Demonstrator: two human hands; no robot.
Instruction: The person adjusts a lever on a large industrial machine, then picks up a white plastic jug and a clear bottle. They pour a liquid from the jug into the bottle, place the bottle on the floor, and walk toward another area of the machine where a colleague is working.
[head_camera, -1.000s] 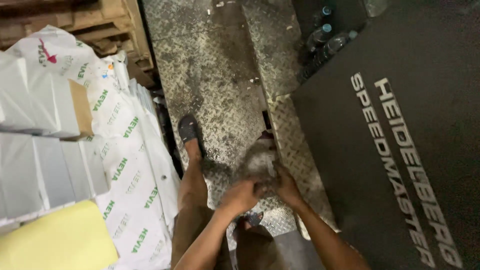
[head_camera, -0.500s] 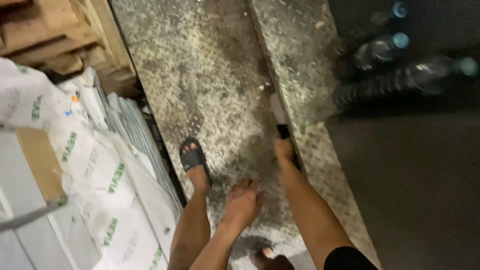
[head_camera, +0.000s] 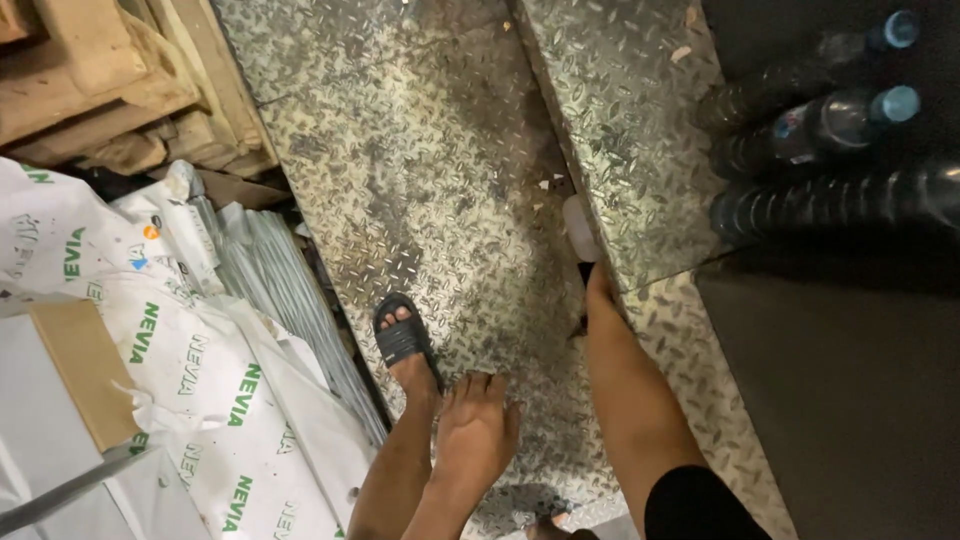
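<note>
Head view: the left hand (head_camera: 478, 430) hangs open with fingers spread, empty now, after both hands met at a grey bundle earlier. Whether the right hand (head_camera: 598, 285) is open or closed is unclear; it touches a small white object (head_camera: 579, 230) at the raised steel step's edge (head_camera: 625, 140). Bare chequered steel floor (head_camera: 420, 160) lies open ahead; white wrapped paper stacks (head_camera: 190, 360) crowd the left.

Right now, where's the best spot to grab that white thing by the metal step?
Probably its near end, coming from below as the right hand does: the white thing lies lengthwise against the metal step, with that end towards you.
</note>
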